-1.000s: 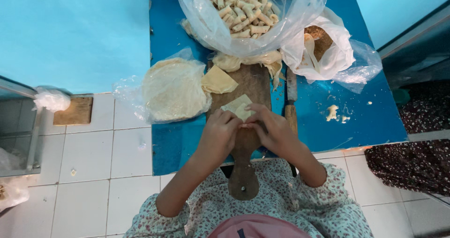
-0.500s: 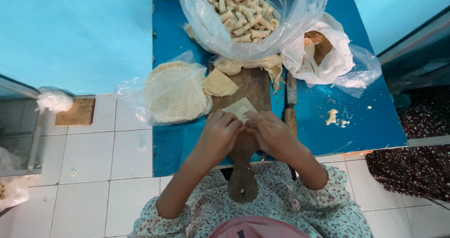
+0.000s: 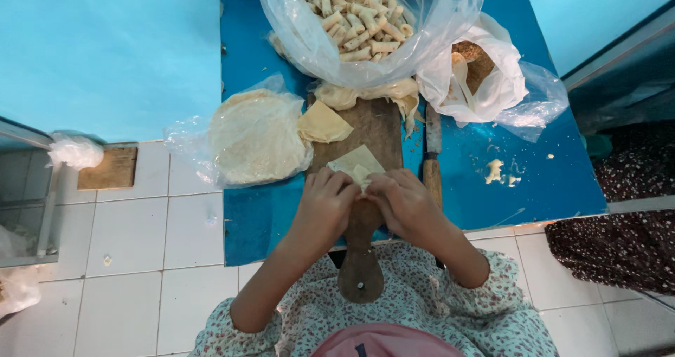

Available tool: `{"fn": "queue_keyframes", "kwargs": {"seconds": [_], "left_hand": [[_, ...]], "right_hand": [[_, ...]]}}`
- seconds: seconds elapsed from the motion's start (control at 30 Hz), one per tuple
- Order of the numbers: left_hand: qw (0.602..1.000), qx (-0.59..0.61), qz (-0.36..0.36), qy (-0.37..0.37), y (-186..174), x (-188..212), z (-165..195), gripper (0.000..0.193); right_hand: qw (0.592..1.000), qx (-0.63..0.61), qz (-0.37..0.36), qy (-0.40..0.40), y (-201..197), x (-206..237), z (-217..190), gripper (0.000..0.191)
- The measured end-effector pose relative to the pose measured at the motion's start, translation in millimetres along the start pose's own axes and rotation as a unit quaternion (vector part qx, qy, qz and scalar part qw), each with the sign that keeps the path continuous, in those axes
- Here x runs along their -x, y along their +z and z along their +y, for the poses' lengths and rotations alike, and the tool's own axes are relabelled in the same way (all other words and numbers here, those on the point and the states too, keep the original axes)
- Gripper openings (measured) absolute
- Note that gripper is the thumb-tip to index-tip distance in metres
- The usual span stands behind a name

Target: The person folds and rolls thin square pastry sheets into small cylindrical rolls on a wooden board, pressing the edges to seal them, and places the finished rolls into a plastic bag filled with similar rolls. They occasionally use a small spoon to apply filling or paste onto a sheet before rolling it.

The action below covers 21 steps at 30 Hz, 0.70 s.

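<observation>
Hardly moved since a second ago: both hands stay pressed together over the same spot, thumbs tucked a shade closer. Left hand (image 3: pixel 329 201) and right hand (image 3: pixel 402 204) side by side on the brown wooden paddle-shaped cutting board (image 3: pixel 373 128), fingers (image 3: pixel 344 185) of both curled and pinching the near edge of a small pale square pastry wrapper (image 3: pixel 357 163), folded partway over itself. Wrapper flat on the board, its far corner pointing away, just in front of the knuckles. Farther up the board, a second pale yellow wrapper sheet (image 3: pixel 322 123) and a crumpled heap of thin dough scraps (image 3: pixel 365 93). To the left, touching the board's edge, a round stack of pale wrappers inside a clear plastic bag (image 3: pixel 254 137). At the far end, a large clear plastic bag of finished small beige rolls (image 3: pixel 355 16). Right of it, a white plastic bag with brown filling (image 3: pixel 485 79). Wooden-handled knife (image 3: pixel 432 156) along the board's right side. All on a blue-topped table (image 3: pixel 534 181); white tiled floor (image 3: pixel 133 258) below.
</observation>
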<state>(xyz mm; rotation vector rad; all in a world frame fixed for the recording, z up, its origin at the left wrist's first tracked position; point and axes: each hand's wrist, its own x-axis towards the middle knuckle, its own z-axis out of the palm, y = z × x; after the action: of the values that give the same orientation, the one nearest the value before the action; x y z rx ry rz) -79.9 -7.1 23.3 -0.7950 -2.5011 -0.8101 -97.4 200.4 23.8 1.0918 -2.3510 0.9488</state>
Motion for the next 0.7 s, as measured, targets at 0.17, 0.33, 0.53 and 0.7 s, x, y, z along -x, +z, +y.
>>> {"fn": "queue_keyframes", "kwargs": {"seconds": [0.17, 0.33, 0.53, 0.7], "left_hand": [[1.000, 0.014, -0.004, -0.016, -2.2, -5.5, -0.2, 0.021], [0.998, 0.017, -0.010, -0.067, -2.5, -12.5, 3.0, 0.014], [0.997, 0.013, -0.002, -0.080, 1.1, -15.4, 1.8, 0.012], [0.997, -0.017, 0.008, -0.075, 5.1, -15.3, 1.3, 0.012]], "right_hand": [[0.996, -0.036, -0.034, 0.069, 1.0, -2.6, 7.1, 0.049], [0.992, -0.057, -0.086, 0.073, -5.1, -11.5, 12.9, 0.056], [0.998, -0.024, -0.044, 0.037, 1.0, -10.5, 13.7, 0.040], [0.999, -0.023, -0.031, 0.000, 1.9, -7.0, 14.4, 0.038]]}}
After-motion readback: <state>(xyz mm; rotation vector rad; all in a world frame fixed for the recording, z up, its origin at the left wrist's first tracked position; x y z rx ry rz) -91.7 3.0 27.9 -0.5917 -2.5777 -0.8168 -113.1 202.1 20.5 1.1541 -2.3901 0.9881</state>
